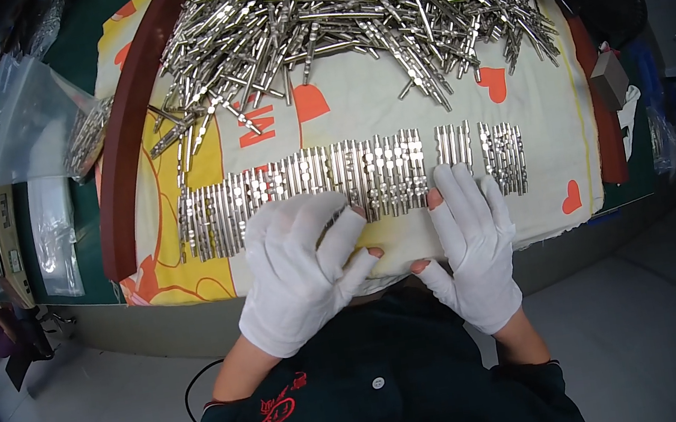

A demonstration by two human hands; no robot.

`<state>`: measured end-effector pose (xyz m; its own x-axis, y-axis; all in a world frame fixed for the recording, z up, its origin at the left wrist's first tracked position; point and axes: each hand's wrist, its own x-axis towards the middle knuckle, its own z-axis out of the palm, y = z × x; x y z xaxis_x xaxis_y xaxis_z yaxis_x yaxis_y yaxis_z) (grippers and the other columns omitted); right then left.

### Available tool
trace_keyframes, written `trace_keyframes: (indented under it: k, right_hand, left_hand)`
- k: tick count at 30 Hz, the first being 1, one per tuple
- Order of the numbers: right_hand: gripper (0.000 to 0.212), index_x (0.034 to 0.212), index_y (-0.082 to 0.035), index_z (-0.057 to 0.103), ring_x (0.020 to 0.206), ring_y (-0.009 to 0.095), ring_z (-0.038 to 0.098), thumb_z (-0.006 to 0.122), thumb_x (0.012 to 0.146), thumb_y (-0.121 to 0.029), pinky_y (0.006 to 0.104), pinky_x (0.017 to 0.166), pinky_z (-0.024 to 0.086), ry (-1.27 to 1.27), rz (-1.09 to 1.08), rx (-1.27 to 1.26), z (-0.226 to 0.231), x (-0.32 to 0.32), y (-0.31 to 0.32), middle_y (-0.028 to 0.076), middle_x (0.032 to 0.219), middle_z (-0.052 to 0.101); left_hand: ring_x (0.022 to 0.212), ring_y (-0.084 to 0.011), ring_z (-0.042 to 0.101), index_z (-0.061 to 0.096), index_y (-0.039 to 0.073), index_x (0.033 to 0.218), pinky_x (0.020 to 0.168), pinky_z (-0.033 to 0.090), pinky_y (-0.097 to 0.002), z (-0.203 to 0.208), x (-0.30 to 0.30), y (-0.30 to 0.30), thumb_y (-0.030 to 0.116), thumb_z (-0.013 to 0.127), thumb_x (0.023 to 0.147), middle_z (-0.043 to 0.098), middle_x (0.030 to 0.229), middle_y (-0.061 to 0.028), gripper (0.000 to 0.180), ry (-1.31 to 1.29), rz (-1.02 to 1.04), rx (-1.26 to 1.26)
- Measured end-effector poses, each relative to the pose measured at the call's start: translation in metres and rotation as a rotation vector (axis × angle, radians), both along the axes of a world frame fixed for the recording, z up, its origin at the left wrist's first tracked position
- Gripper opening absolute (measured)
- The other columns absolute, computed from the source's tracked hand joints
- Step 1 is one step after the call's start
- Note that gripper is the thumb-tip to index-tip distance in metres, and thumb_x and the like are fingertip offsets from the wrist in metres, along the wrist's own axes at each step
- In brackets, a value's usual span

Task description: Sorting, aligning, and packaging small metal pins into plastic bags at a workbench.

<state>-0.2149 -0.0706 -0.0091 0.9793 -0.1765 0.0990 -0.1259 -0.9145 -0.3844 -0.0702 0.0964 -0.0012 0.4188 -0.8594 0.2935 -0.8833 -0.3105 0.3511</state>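
In the head view, we see a side-by-side row of slender, knobbed silver metal rods lying across a pale cloth with yellow areas and red hearts. Two gaps set smaller groups apart toward the right. Our left hand, in a white glove with bare fingertips, is curled at the row's near edge; we cannot tell whether it grips a rod. Our right hand, gloved likewise, is wide, thumb apart, its long fingers stretched over the near ends of the smaller middle group. On the far side we have a large tangled heap of similar silver rods. Dark-red straight rails stand left and right of the cloth.
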Motion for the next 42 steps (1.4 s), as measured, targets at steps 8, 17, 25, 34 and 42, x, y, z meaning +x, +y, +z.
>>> trace_keyframes:
  k: [8, 17, 25, 34, 42]
  right_hand:
    - [0.057, 0.122, 0.007, 0.049, 0.122, 0.042, 0.046, 0.060, 0.083, -0.032, 0.0525, 0.102, 0.033, -0.169, 0.041, 0.114, -0.008, 0.001, -0.002, 0.025, 0.131, 0.048]
    - [0.040, 0.110, 0.003, 0.057, 0.121, 0.044, 0.045, 0.061, 0.079, -0.021, 0.0565, 0.098, 0.032, -0.158, -0.137, -0.101, -0.001, -0.012, -0.021, 0.019, 0.125, 0.053]
    - [0.044, 0.106, 0.003, 0.060, 0.122, 0.042, 0.044, 0.061, 0.077, -0.029, 0.0570, 0.099, 0.031, -0.085, -0.059, -0.089, 0.000, -0.002, -0.016, 0.016, 0.128, 0.053]
    - [0.047, 0.114, 0.002, 0.056, 0.121, 0.041, 0.046, 0.059, 0.080, -0.029, 0.0551, 0.102, 0.028, -0.174, -0.058, -0.017, -0.005, -0.007, -0.019, 0.018, 0.127, 0.052]
    - [0.050, 0.120, 0.004, 0.051, 0.120, 0.043, 0.046, 0.063, 0.078, -0.020, 0.0558, 0.098, 0.033, -0.174, -0.207, -0.129, -0.007, -0.026, -0.038, 0.021, 0.130, 0.050]
  left_hand:
    - [0.116, -0.0329, 0.050, 0.052, 0.006, 0.120, 0.095, 0.041, -0.0476, 0.001, -0.009, -0.031, 0.019, 0.073, 0.070, 0.052, 0.127, -0.0120, 0.056, 0.166, -0.228, 0.040]
    - [0.134, -0.0310, 0.035, 0.043, 0.007, 0.136, 0.112, 0.025, -0.0455, -0.003, -0.023, -0.038, 0.040, 0.071, 0.074, 0.038, 0.143, -0.0138, 0.076, 0.191, -0.333, 0.271]
    - [0.136, -0.0292, 0.031, 0.041, 0.003, 0.137, 0.113, 0.023, -0.0431, 0.000, -0.022, -0.031, 0.041, 0.067, 0.078, 0.037, 0.144, -0.0141, 0.074, 0.169, -0.308, 0.346]
    - [0.136, -0.0281, 0.032, 0.041, 0.004, 0.138, 0.113, 0.022, -0.0423, -0.003, -0.022, -0.028, 0.041, 0.066, 0.079, 0.036, 0.145, -0.0134, 0.074, 0.153, -0.286, 0.324]
    - [0.133, -0.0352, 0.036, 0.039, 0.006, 0.139, 0.110, 0.027, -0.0483, -0.005, -0.020, -0.029, 0.040, 0.067, 0.076, 0.038, 0.144, -0.0171, 0.077, 0.198, -0.306, 0.305]
